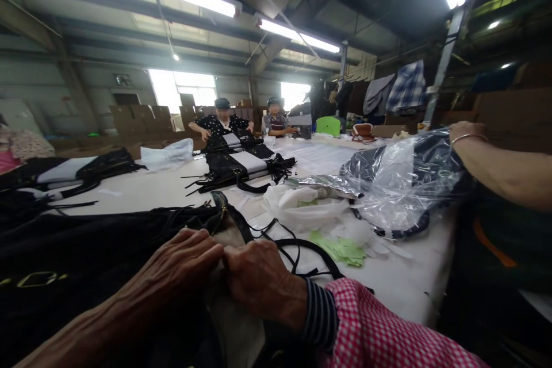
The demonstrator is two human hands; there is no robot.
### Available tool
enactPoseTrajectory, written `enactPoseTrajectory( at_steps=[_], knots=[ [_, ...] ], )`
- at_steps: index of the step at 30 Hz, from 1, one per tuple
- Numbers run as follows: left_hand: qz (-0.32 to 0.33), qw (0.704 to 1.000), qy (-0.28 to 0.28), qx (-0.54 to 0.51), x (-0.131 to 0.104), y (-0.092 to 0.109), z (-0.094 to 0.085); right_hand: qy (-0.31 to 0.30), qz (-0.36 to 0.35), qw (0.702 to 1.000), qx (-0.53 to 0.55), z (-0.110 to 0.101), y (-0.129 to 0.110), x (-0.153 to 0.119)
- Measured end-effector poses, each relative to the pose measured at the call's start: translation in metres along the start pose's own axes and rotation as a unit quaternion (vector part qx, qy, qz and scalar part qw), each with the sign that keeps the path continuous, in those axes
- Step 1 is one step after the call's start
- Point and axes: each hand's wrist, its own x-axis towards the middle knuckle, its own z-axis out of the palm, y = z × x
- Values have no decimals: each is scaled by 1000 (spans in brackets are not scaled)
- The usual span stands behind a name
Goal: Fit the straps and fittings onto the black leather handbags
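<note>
A large black bag (99, 241) with gold-coloured hardware lies across the near left of the table, its pale lining showing at the opening. My left hand (185, 261) is closed at the edge of that opening, fingers bent over the bag's rim. Touching it at the fingertips, my right hand (259, 276) is curled in a fist around the edge of the pale lining; what is between its fingers is hidden. A black handle and thin black cords loop on the table just beyond my right hand.
White table (414, 282) holds black bags (248, 164), white plastic (302, 207) and green paper pieces (340, 248). At right, another person's arm (500, 161) holds a bag in clear plastic (397, 178). Two people (222, 121) are at the far side; another is at far left.
</note>
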Motion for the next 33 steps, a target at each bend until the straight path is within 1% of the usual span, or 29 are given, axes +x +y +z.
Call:
enactPoseTrajectory(
  at_steps=[3, 5, 7, 10, 14, 16, 18, 21, 25, 28, 31, 33],
  knots=[
    [15, 1000, -11, -4, -1, -2, 2, -10, 9, 1000, 7, -7, -1, -5],
    [14, 1000, -9, -9, -3, -3, 3, -21, 31, 999, 13, -9, -3, -8],
    [10, 1000, -2, -20, -4, -4, 5, -17, 58, 998, 33, -10, -3, -10],
    [-10, 999, -1, -42, -5, -6, 8, 10, 87, 990, 108, -7, -1, -12],
    [-42, 997, -26, -66, -2, -5, 10, 51, 114, 970, 208, -5, 2, -17],
    [-35, 996, -38, -68, 0, -3, 9, 53, 112, 961, 248, -5, 3, -20],
    [-21, 997, -41, -68, 1, -2, 9, 43, 109, 953, 278, -6, 5, -22],
    [-25, 996, -29, -86, 2, -2, 11, 50, 112, 948, 295, -5, 14, -20],
    [-56, 990, -4, -130, 0, -7, 15, 81, 96, 950, 284, -4, 27, -10],
    [-48, 992, -12, -119, -2, -7, 17, 87, 62, 955, 276, -1, 30, -6],
    [-28, 997, -8, -74, -4, -5, 19, 62, 6, 953, 296, -1, 35, -5],
    [-24, 998, 8, -49, -6, -4, 22, 26, -16, 947, 319, -3, 49, -2]
  ],
)
